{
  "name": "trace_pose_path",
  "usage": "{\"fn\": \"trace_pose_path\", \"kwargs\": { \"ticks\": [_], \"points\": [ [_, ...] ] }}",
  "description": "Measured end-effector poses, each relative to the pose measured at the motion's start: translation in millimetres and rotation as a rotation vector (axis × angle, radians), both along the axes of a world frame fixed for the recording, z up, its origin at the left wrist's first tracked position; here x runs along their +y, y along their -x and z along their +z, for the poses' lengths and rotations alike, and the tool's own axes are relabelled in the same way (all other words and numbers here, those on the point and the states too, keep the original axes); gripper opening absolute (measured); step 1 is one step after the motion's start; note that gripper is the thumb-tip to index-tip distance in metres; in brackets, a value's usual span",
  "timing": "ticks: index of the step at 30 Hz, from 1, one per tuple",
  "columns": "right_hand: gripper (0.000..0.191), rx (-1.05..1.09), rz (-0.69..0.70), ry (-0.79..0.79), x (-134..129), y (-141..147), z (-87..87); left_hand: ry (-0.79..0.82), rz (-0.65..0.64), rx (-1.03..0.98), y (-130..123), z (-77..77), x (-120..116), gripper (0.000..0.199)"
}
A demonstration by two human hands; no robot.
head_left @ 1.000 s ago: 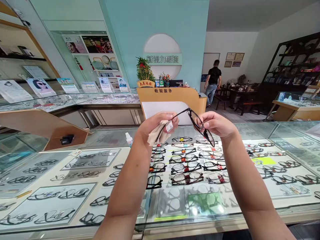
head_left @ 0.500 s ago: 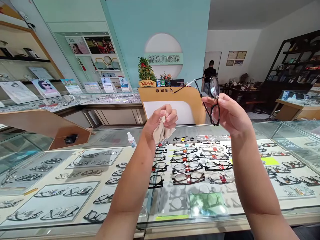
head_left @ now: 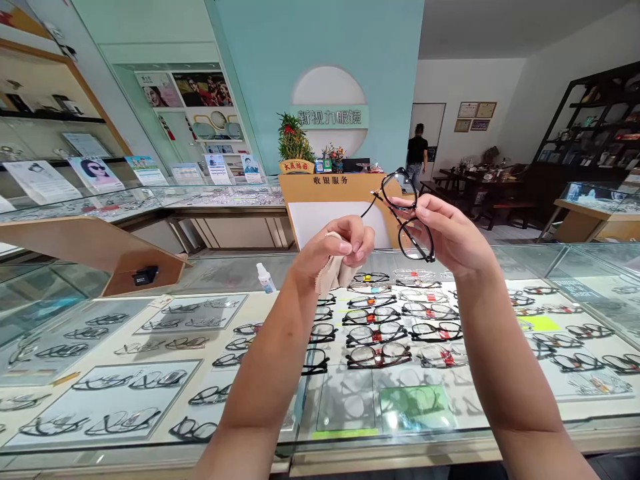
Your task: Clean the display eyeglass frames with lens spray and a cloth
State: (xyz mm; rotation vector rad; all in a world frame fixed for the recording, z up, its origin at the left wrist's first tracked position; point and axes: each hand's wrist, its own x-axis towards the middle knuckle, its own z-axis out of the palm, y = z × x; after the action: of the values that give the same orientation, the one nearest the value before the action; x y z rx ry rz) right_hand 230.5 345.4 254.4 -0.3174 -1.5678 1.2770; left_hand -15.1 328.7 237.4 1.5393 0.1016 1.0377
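Black-framed eyeglasses are tilted on end in my right hand, its thumb and fingers pinching the frame near the bridge. One thin dark temple reaches left toward my left hand. That hand is closed around a beige cleaning cloth, whose loose end hangs below the fingers. Whether the left fingertips touch the temple tip, I cannot tell. Both hands are raised above the glass display case.
Rows of eyeglasses lie inside the case below my hands. A small white spray bottle stands on the glass beyond my left forearm. Farther back are a wooden counter with plants and a person in dark clothes.
The eyeglasses have turned so their lenses face me more, and moved slightly left and down. My left hand has moved right, closer to them. The person in the background has shifted slightly.
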Motion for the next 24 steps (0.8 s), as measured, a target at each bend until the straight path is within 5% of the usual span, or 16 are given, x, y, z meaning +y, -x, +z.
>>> {"fn": "trace_pose_path", "kwargs": {
  "ticks": [5, 14, 24],
  "points": [
    [0.022, -0.016, 0.004, 0.003, -5, 2, 1.3, -0.098, 0.025, 0.064, 2, 1.0, 5, 0.019],
    [0.024, -0.026, 0.046, -0.031, -8, 3, -0.2, -0.122, 0.387, 0.295, -9, 5.2, 9, 0.015],
    [0.025, -0.028, 0.117, -0.041, -7, 13, -3.1, -0.017, 0.596, 0.246, -34, -6.2, 11, 0.052]
  ]
}}
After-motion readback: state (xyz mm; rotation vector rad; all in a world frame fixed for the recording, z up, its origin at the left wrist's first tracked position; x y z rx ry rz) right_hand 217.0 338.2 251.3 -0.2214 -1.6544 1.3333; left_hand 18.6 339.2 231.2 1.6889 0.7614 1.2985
